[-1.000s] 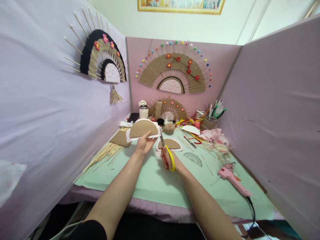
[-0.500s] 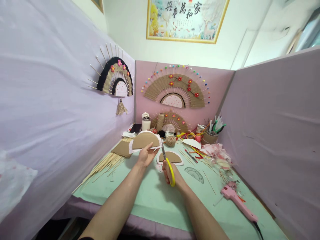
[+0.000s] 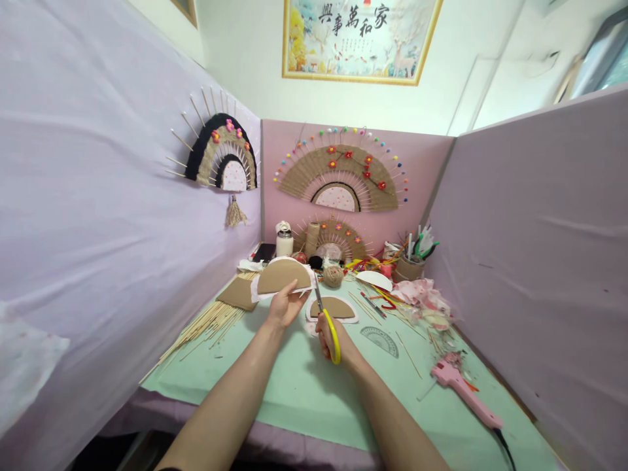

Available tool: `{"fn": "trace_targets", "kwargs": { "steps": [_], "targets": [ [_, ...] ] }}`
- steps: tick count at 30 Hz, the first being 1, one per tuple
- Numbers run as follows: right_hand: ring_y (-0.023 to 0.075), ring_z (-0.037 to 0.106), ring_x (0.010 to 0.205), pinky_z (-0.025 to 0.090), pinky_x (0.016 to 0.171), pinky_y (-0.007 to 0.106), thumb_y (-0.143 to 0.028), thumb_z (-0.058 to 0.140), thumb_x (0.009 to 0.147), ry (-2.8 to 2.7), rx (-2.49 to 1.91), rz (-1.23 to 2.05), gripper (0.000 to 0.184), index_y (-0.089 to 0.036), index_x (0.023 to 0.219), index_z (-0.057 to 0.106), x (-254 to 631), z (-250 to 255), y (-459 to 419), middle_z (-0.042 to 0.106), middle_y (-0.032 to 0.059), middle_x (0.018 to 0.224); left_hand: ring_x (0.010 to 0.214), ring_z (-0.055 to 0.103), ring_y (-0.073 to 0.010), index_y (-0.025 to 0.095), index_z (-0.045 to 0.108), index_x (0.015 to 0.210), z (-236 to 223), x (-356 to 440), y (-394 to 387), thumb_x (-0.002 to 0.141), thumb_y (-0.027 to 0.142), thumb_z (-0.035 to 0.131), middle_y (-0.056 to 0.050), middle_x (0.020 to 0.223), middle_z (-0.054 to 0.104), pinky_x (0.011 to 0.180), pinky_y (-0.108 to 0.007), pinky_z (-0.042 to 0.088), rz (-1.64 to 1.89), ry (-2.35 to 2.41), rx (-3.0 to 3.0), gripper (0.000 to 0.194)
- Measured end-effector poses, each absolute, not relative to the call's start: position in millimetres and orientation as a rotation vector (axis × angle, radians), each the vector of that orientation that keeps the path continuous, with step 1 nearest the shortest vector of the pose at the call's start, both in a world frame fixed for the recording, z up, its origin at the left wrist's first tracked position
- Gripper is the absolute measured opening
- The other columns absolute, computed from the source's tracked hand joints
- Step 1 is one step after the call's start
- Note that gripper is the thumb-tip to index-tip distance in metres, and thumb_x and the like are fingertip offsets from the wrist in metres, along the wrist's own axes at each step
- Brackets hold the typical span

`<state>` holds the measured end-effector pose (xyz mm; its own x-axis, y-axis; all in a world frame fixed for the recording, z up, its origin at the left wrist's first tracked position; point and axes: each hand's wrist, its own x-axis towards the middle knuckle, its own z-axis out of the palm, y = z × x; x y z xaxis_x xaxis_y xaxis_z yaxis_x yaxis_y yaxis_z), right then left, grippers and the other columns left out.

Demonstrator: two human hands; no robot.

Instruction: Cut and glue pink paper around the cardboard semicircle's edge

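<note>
Half-round cardbd w/ pale cloth margin, up off table; lower edge part hidden by L hand gripping it. R hand closed on scissors, handle part hidden; blade tips near cloth, contact unclear. Glue gun far R, cord cut off.

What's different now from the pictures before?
Since the first picture, the camera tipped up, so more of the framed picture shows. Nothing was picked up or let go: the left hand still holds the cardboard half-circle, the right hand the scissors.
</note>
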<state>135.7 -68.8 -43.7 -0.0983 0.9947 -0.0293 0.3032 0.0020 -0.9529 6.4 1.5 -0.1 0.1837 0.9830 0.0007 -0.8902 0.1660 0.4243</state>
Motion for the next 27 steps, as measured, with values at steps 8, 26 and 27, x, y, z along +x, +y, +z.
{"fn": "trace_targets", "kwargs": {
  "steps": [8, 26, 27],
  "targets": [
    [0.0086, 0.034, 0.039, 0.028, 0.038, 0.022, -0.074, 0.028, 0.078, -1.498, -1.256, 1.139, 0.055, -0.021, 0.079, 0.042, 135.9, -59.9, -60.5, 0.039, -0.004, 0.052, 0.085, 0.066, -0.0176, 0.017, 0.059, 0.111, -1.0, 8.0, -0.6, 0.077, 0.005, 0.056, -0.007, 0.097, 0.069, 0.081, -0.033, 0.052, 1.378, 0.302, 0.404, 0.036],
    [0.0082, 0.036, 0.039, 0.028, 0.038, 0.021, -0.073, 0.033, 0.076, -1.47, -1.256, 1.192, 0.054, -0.02, 0.081, 0.044, 136.4, -54.3, -63.1, 0.04, -0.0051, 0.051, 0.082, 0.066, -0.0172, 0.016, 0.059, 0.111, -2.5, 8.1, 0.3, 0.079, 0.003, 0.052, -0.007, 0.094, 0.07, 0.078, -0.032, 0.052, 1.353, 0.291, 0.393, 0.035],
    [0.0082, 0.036, 0.039, 0.028, 0.038, 0.021, -0.073, 0.033, 0.076, -1.473, -1.256, 1.197, 0.055, -0.02, 0.082, 0.044, 137.0, -55.4, -62.3, 0.041, -0.0051, 0.051, 0.083, 0.066, -0.0176, 0.016, 0.058, 0.111, -2.1, 8.3, 0.0, 0.079, 0.003, 0.051, -0.007, 0.094, 0.07, 0.078, -0.032, 0.053, 1.354, 0.292, 0.392, 0.035]
  ]
}}
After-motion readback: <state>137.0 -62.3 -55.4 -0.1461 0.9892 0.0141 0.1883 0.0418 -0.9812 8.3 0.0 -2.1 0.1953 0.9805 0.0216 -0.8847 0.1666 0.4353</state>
